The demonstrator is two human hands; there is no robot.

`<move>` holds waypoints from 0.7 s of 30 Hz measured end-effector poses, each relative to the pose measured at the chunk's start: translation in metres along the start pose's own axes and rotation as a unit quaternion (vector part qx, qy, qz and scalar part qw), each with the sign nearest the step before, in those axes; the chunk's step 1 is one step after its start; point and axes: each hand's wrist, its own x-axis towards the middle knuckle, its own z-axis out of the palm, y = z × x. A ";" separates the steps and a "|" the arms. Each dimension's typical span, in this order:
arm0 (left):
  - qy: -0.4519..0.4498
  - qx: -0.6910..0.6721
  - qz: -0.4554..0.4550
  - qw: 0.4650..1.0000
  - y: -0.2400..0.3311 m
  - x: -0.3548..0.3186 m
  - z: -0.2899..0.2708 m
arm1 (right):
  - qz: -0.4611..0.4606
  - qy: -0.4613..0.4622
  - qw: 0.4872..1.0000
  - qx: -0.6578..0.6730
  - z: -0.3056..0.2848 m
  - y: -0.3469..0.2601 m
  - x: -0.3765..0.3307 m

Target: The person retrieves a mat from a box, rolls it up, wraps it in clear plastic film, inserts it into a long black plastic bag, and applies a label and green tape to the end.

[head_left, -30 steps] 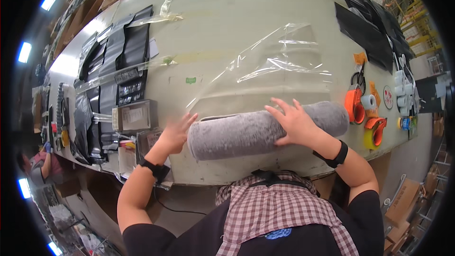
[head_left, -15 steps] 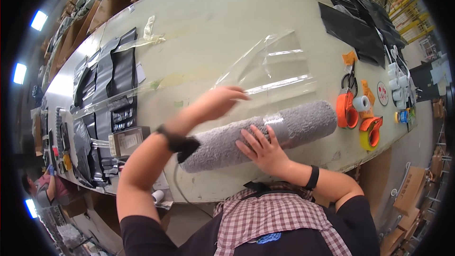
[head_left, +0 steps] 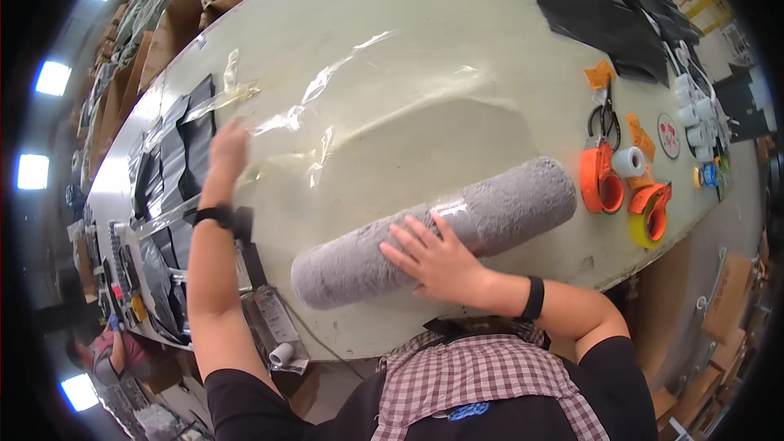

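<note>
Grey roll, slanted, right end farther

No text can be read clearly. Right of the roll, past the orange dispensers, a round label bears red marks; farther right of the roll, a brown carton carries small, blurred dark print.

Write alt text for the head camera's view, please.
A person's right hand rests on a fluffy grey roll with a shiny strip, on a pale table. The left hand, blurred, is near black plastic sheets; orange tape dispensers and scissors lie at right.
</note>
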 end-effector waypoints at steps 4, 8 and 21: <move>0.151 -0.119 -0.201 0.961 -0.021 -0.076 -0.051 | -0.019 -0.113 0.987 0.116 -0.008 0.050 0.063; 0.151 -0.270 -0.176 0.934 0.092 -0.109 -0.096 | 0.001 -0.102 0.986 0.131 0.006 0.090 0.104; -0.051 -0.331 -0.452 0.826 0.058 -0.102 0.037 | 0.029 -0.211 0.965 0.156 -0.014 0.078 0.120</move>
